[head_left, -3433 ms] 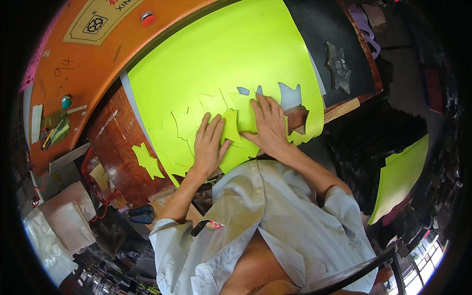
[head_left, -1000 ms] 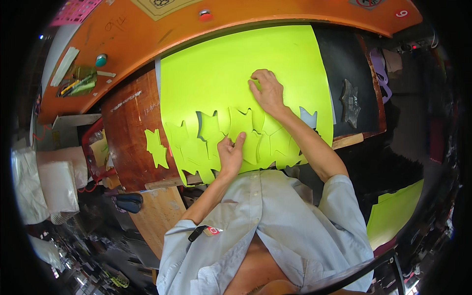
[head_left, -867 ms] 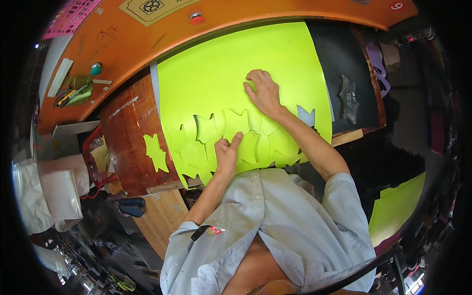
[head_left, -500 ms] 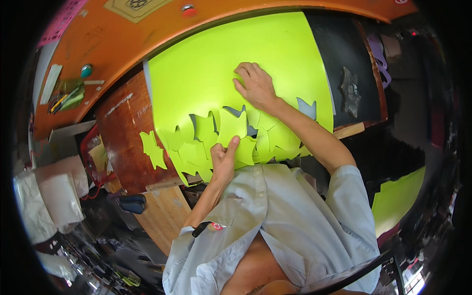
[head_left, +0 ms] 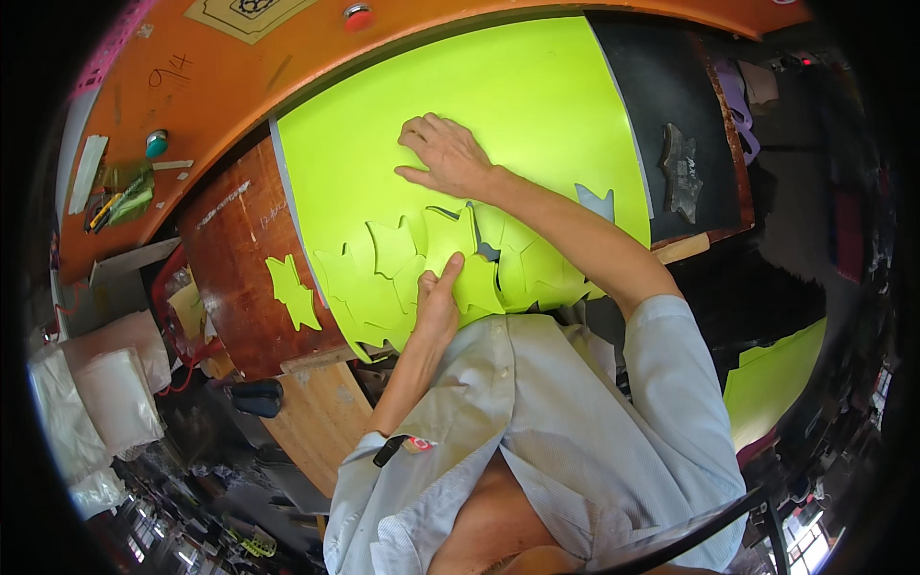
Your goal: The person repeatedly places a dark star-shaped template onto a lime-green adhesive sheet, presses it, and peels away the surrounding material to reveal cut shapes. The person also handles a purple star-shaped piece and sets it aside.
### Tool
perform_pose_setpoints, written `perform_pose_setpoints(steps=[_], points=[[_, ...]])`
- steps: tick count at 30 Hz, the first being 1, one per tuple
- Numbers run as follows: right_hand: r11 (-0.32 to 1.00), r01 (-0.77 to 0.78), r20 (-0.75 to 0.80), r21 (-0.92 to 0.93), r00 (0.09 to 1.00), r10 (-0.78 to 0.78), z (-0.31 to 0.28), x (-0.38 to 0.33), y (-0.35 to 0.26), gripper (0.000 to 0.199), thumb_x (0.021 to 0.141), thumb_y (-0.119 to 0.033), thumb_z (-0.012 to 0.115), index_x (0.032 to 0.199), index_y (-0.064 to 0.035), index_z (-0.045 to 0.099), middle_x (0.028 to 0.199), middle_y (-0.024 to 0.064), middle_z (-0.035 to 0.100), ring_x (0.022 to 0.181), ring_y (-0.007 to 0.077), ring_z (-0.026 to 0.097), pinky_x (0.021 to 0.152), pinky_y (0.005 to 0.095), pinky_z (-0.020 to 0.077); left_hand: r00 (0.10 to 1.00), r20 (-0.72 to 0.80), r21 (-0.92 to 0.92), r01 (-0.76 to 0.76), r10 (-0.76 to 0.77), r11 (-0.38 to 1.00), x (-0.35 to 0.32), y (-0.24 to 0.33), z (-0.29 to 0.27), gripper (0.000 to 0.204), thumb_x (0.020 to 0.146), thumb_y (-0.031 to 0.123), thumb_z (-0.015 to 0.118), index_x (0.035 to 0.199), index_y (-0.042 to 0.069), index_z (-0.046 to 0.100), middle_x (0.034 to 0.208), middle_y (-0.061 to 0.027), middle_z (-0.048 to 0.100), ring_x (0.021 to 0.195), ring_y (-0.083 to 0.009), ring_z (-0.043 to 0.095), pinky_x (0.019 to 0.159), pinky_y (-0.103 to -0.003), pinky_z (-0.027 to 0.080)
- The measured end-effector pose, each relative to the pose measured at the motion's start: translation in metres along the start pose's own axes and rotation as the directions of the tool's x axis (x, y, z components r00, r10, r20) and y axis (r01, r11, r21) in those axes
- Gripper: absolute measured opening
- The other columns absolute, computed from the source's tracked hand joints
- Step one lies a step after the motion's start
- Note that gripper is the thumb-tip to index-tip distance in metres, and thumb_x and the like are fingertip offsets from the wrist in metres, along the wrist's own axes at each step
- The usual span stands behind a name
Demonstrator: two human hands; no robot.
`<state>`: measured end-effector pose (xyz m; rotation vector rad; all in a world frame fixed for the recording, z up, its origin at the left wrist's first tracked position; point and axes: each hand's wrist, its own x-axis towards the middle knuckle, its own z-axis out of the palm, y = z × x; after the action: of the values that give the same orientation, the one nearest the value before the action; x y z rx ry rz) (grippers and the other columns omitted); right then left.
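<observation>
A large lime-green sheet (head_left: pixel 517 86) lies in front of me, with several star-like cut shapes along its near part. My left hand (head_left: pixel 439 302) is closed at the near edge, its thumb on top of a cut lime piece (head_left: pixel 450 235) and its other fingers mostly hidden. My right hand (head_left: pixel 446 158) rests on the uncut middle of the sheet, fingers bent and thumb apart, holding nothing. Past my right forearm a grey gap (head_left: pixel 596 203) shows through a cut-out. Loose lime pieces (head_left: pixel 293 291) lie left of the sheet.
A dark metal cutting die (head_left: pixel 681 172) sits on the black board (head_left: pixel 642 86) at right. An orange machine beam (head_left: pixel 220 91) with a red button (head_left: pixel 357 16) and a green button (head_left: pixel 156 144) spans the far side. Plastic-wrapped stacks (head_left: pixel 117 398) stand at lower left.
My right hand has slid left across the sheet. Gaps around the cut shapes near my left hand look narrower. My left hand stays at the near edge.
</observation>
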<state>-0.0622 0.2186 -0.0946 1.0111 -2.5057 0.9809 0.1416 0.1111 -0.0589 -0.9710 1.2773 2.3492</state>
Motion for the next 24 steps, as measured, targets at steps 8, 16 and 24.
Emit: perform_pose_setpoints(steps=[8, 16, 24], points=[[0.998, -0.035, -0.012, -0.044, 0.999, 0.034, 0.005, -0.001, 0.000, 0.036, 0.093, -0.035, 0.072, 0.109, -0.0047, 0.065, 0.114, 0.0112, 0.063, 0.103, 0.0306, 0.061, 0.093, 0.0429, 0.0523, 0.989, 0.120, -0.085, -0.081, 0.090, 0.993, -0.030, 0.016, -0.006, 0.025, 0.103, 0.032, 0.068, 0.114, 0.009, 0.068, 0.094, -0.0067, 0.070, 0.076, -0.0156, 0.064, 0.070, -0.033, 0.056], [0.996, -0.027, -0.028, -0.087, 0.999, 0.024, 0.006, 0.001, -0.002, 0.036, 0.094, -0.036, 0.070, 0.110, -0.0053, 0.065, 0.113, 0.0115, 0.062, 0.106, 0.0310, 0.059, 0.094, 0.0441, 0.0500, 0.978, 0.207, -0.184, 0.020, 0.018, 0.983, -0.021, 0.009, -0.012, 0.022, 0.104, 0.026, 0.067, 0.118, 0.010, 0.064, 0.099, -0.0034, 0.068, 0.081, -0.0136, 0.065, 0.066, -0.028, 0.053], [0.981, -0.078, 0.066, -0.176, 0.994, 0.091, 0.006, 0.020, 0.004, 0.036, 0.091, -0.033, 0.072, 0.111, -0.0043, 0.065, 0.118, 0.0132, 0.062, 0.109, 0.0318, 0.058, 0.095, 0.0443, 0.0488, 0.889, 0.168, -0.239, -0.383, 0.426, 0.893, -0.096, 0.052, -0.086, 0.035, 0.107, 0.025, 0.061, 0.134, 0.003, 0.057, 0.119, -0.0112, 0.069, 0.103, -0.0211, 0.068, 0.084, -0.034, 0.057]])
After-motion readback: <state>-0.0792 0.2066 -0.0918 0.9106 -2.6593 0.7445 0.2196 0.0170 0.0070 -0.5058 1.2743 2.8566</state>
